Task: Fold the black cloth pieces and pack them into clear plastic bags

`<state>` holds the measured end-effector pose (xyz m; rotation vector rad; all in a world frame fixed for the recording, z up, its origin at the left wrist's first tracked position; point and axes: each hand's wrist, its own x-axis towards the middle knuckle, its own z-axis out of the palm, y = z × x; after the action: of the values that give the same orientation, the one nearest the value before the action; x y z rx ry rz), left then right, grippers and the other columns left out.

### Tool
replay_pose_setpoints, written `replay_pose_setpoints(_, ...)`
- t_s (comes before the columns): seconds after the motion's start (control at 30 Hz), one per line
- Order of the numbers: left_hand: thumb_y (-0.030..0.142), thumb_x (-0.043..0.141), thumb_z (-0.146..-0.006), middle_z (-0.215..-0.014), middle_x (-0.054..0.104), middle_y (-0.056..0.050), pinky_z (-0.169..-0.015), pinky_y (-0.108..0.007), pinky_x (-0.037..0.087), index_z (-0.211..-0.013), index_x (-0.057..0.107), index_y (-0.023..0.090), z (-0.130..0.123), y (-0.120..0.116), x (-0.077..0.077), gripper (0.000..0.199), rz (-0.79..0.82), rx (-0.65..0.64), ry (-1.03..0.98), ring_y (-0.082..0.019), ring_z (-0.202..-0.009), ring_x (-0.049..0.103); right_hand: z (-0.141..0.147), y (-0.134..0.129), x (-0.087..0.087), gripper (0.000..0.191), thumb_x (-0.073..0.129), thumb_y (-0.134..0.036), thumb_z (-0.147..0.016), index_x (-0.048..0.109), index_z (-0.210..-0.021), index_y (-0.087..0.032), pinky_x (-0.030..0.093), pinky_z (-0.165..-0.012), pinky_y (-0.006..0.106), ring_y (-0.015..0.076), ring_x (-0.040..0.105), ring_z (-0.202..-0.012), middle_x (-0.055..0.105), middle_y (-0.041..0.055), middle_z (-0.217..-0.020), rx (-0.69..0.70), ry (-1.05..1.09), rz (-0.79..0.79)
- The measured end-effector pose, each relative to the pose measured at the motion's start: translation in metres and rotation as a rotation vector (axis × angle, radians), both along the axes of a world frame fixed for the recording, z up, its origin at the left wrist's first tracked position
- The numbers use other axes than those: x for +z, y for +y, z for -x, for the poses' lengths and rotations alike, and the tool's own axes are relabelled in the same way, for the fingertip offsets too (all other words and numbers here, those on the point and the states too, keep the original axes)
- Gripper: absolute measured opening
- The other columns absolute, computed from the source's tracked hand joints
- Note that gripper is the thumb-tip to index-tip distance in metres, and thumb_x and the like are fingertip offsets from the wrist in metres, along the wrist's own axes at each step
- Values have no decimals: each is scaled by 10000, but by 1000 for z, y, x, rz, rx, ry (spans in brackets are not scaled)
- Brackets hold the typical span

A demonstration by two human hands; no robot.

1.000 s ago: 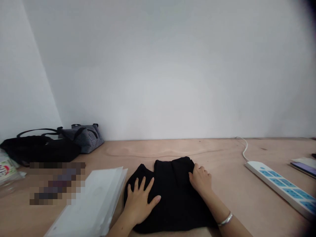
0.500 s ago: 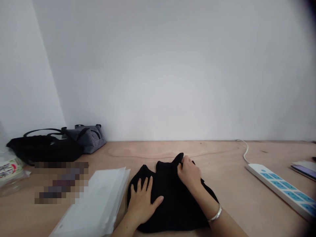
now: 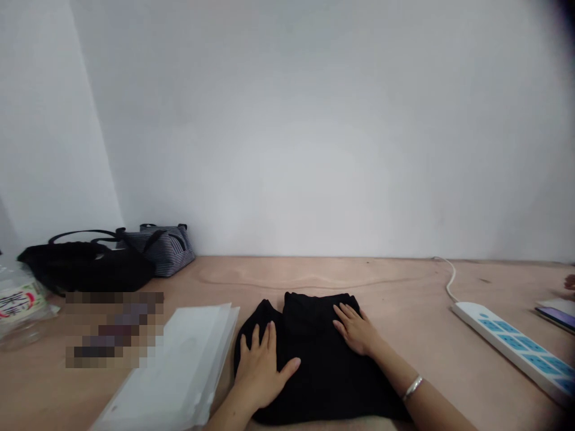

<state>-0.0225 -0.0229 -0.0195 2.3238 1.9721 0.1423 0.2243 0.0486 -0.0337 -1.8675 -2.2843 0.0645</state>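
Observation:
A black folded cloth garment (image 3: 314, 371) lies on the wooden table in front of me; its exact kind I cannot make out. On its left part my left hand (image 3: 260, 368) rests flat, fingers spread and thumb pointing right. My right hand (image 3: 354, 329) presses flat on the upper right part, its fingers stretched out over the fabric. A silver bracelet (image 3: 412, 388) circles my right wrist. The garment's far edge shows a notch between a pointed left corner and a straighter right section.
Left of the garment lies a clear plastic folder (image 3: 175, 359) with white sheets. A black bag (image 3: 90, 266), a striped bag (image 3: 173, 254) and a plastic bottle (image 3: 18, 305) stand farther left. On the right are a white power strip (image 3: 512, 347), a phone (image 3: 557, 317) and part of another person's hand (image 3: 569, 281).
My right hand has let go of the pinched, raised far edge and now lies flat. That edge has come down and straightened. My left hand stays in place.

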Motion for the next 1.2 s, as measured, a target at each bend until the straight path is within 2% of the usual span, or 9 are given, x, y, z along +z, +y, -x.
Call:
replay_pose_setpoints(0.17,684,219,-765,-1415,190,-170,-1025,-557,91,-1360,141,-3,0,2,0,912,-4,-3,-2,-379,-1289,127,-4,2,-12,520,214,-427,-898,252,-1363,-197,106,-1030,438,201,188,-1296,255,56,-1414,-13,-68,41)
replay_pose_setpoints(0.27,643,321,-776,-1423,185,-172,-1008,-573,105,-1384,92,100,0,0,5,847,-75,-17,4,-382,-1288,124,-3,4,-12,517,203,-432,-901,247,-1365,-207,103,-1031,432,196,187,-1297,260,54,-1412,-13,-83,42)
replay_pose_setpoints(0.4,519,398,-829,-1461,109,-38,-1008,-571,68,-1349,186,381,-16,1,18,578,-186,-320,11,-325,-1312,29,-4,4,-13,515,207,-431,-901,251,-1363,-208,118,-1027,436,199,191,-1296,272,61,-1407,-13,-90,36)
replay_pose_setpoints(0.53,569,320,-844,-1462,102,-7,-1005,-581,42,-1279,345,414,-49,13,18,463,-171,-498,2,-308,-1317,11,-4,2,-13,507,212,-417,-903,248,-1364,-209,116,-1028,440,201,192,-1295,268,56,-1408,-12,-90,22)
replay_pose_setpoints(0.7,579,245,-844,-1437,190,-102,-1042,-502,85,-1347,297,184,-66,24,14,642,-198,-310,24,-276,-1320,77,-5,1,-12,504,221,-416,-902,252,-1362,-212,129,-1028,436,197,193,-1295,267,42,-1410,-2,-92,12)
replay_pose_setpoints(0.97,574,263,-814,-1364,285,-254,-1039,-473,97,-1229,420,-79,-8,11,23,789,-243,211,245,-386,-1287,126,-5,3,-14,517,209,-426,-900,262,-1359,-196,108,-1030,446,200,195,-1293,265,48,-1409,-7,-66,21)
replay_pose_setpoints(1.03,553,282,-816,-1389,248,-227,-1041,-475,68,-1271,369,-58,-5,12,25,766,-320,235,256,-368,-1301,65,-4,3,-13,516,211,-420,-899,265,-1359,-191,107,-1028,449,202,194,-1294,265,55,-1409,-11,-63,25)
replay_pose_setpoints(1.1,530,272,-834,-1430,192,-148,-1047,-462,50,-1352,263,60,-8,16,24,699,-396,115,205,-310,-1317,38,-4,2,-12,515,214,-417,-899,263,-1360,-192,106,-1028,446,200,192,-1294,264,55,-1409,-14,-63,31)
replay_pose_setpoints(1.2,585,217,-834,-1445,171,-80,-1033,-501,52,-1372,228,212,-14,27,18,655,-285,-27,118,-307,-1317,51,-4,2,-10,514,218,-420,-898,255,-1363,-203,98,-1033,431,193,186,-1297,261,47,-1410,-14,-68,39)
